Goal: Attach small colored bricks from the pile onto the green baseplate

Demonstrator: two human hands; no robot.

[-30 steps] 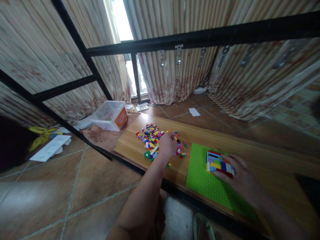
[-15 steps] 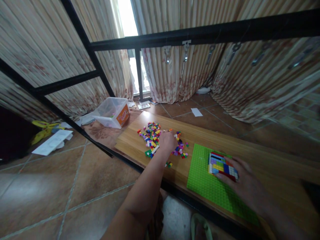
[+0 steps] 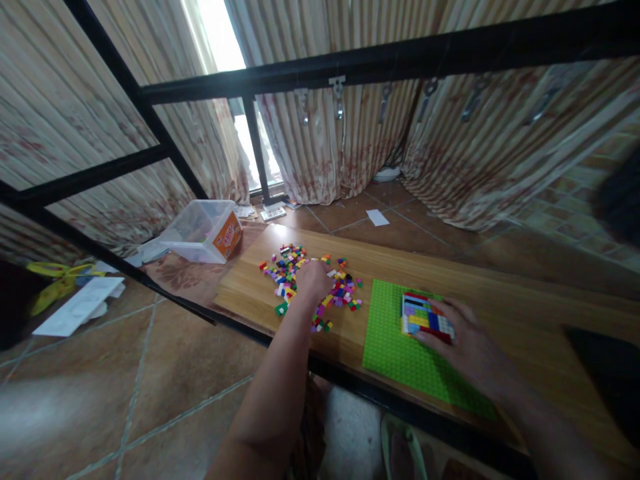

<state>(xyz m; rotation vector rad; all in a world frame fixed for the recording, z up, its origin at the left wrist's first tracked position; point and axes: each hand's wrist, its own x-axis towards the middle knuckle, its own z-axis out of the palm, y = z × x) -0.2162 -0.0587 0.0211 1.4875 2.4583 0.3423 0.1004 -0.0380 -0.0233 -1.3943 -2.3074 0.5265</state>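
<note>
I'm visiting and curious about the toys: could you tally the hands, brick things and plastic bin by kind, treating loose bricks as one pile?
Left hand and right hand: 2
Pile of loose toy bricks: 1
Green studded baseplate: 1
Multicoloured brick block: 1
Clear plastic bin: 1
Total: 6

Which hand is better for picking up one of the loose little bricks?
Probably the left hand: it is right at the loose bricks. The right hand is farther away, its thumb and fingers around the built block on the green plate.
</note>
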